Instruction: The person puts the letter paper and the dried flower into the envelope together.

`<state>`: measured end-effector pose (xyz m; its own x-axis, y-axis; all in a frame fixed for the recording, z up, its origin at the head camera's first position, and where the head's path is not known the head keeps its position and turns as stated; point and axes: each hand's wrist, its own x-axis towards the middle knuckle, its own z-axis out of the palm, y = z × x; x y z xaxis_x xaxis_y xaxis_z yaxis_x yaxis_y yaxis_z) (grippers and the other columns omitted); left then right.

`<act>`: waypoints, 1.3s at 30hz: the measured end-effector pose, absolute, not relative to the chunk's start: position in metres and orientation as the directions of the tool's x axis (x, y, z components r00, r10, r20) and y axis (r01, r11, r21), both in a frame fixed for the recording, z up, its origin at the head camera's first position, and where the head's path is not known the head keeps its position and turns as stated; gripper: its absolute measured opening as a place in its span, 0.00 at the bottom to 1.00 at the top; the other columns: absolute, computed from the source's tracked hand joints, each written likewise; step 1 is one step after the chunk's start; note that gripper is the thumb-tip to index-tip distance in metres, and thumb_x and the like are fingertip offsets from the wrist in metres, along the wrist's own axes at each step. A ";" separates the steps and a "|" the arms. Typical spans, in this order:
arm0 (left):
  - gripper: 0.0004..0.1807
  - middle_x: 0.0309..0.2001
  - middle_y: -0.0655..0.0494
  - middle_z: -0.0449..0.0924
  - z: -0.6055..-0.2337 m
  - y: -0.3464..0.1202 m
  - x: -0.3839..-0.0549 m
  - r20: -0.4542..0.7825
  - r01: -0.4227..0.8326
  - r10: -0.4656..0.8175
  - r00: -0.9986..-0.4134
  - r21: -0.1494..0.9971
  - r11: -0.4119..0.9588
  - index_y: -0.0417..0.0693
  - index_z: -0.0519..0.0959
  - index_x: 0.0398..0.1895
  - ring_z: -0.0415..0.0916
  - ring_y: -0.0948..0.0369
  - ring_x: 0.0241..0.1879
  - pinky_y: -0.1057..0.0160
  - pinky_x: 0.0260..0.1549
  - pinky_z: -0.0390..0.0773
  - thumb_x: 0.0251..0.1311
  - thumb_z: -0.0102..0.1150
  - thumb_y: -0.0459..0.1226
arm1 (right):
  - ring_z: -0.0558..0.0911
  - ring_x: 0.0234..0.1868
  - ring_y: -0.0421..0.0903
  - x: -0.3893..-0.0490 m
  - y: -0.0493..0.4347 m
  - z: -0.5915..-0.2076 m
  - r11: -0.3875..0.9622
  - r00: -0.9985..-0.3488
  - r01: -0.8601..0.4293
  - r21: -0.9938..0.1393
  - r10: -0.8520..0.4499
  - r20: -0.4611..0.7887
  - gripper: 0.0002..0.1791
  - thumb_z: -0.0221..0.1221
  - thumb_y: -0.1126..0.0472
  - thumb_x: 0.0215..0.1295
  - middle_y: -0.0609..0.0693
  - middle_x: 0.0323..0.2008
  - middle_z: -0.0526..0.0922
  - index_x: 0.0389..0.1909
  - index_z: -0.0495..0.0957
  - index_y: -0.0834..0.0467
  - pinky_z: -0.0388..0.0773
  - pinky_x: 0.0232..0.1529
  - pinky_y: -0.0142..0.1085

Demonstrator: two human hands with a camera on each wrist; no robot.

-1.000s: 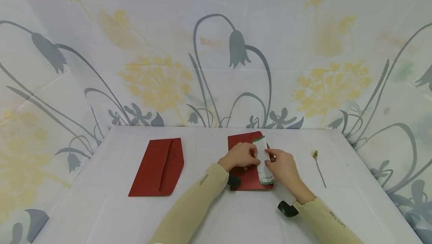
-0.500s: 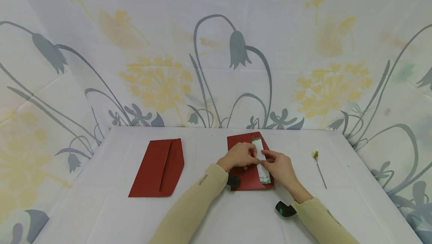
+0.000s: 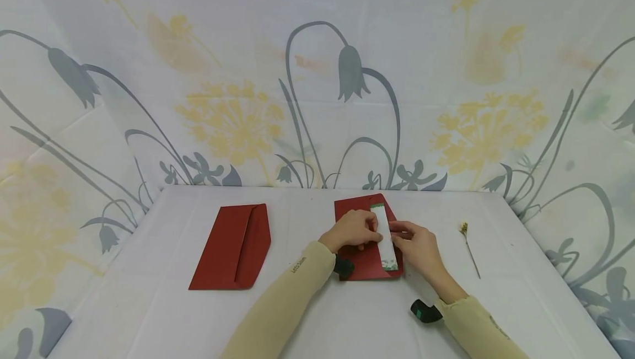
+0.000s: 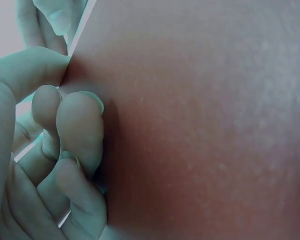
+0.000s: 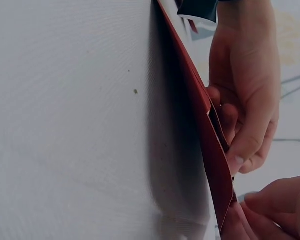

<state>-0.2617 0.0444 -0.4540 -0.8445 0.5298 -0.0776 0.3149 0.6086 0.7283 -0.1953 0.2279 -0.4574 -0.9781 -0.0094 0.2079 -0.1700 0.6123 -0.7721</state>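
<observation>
A red envelope (image 3: 362, 271) lies at the middle of the table, its pointed flap toward the right. My left hand (image 3: 351, 229) pinches this envelope at its opening; in the left wrist view, thumb and fingers grip the edge of its large red face (image 4: 205, 125). A narrow white card (image 3: 386, 243) with green printed ends lies lengthwise along the opening, its left edge beside my left fingertips. My right hand (image 3: 416, 246) has thumb and forefinger at the card's right edge, other fingers curled. In the right wrist view, the envelope (image 5: 217, 165) stands tilted up from the table.
Another red envelope (image 3: 228, 248) lies on the left with its flap unfolded to the right. A dried yellow flower on a thin stem (image 3: 468, 246) rests at the right. The white table (image 3: 297, 315) ends at a flower-printed backdrop (image 3: 317, 100).
The white card has shifted slightly left toward the envelope's opening. My right hand followed it left, then drew back a little to the right. My left hand has stayed on the envelope.
</observation>
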 end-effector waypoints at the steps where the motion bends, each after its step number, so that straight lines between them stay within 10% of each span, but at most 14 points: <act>1: 0.11 0.16 0.57 0.76 -0.454 0.044 -0.262 -0.077 0.315 0.531 -0.844 0.731 0.606 0.54 0.75 0.26 0.77 0.62 0.13 0.67 0.19 0.74 0.58 0.69 0.43 | 0.85 0.48 0.56 -0.195 0.228 -0.458 0.607 -0.980 -0.164 -0.778 -0.013 0.197 0.15 0.61 0.68 0.66 0.60 0.47 0.85 0.53 0.81 0.64 0.83 0.43 0.41; 22: 0.12 0.15 0.56 0.74 -0.448 0.042 -0.258 -0.081 0.301 0.540 -0.837 0.757 0.580 0.52 0.75 0.27 0.76 0.61 0.13 0.67 0.19 0.73 0.60 0.69 0.42 | 0.74 0.62 0.61 -0.202 0.224 -0.463 0.214 -0.979 -0.013 -0.977 -0.200 -0.031 0.26 0.42 0.74 0.75 0.71 0.62 0.71 0.72 0.55 0.70 0.77 0.56 0.40; 39: 0.11 0.15 0.56 0.74 -0.451 0.043 -0.260 -0.095 0.293 0.541 -0.835 0.756 0.585 0.53 0.75 0.28 0.76 0.61 0.14 0.67 0.19 0.73 0.61 0.68 0.43 | 0.79 0.58 0.54 -0.205 0.235 -0.464 0.175 -0.965 -0.014 -0.985 -0.260 -0.032 0.25 0.40 0.74 0.75 0.71 0.62 0.72 0.71 0.57 0.69 0.77 0.56 0.37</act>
<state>-0.2596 0.0427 -0.4514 -0.8354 0.5414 -0.0949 0.2931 0.5849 0.7563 -0.2045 0.2349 -0.4640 -0.9652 -0.2595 -0.0321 -0.0142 0.1747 -0.9845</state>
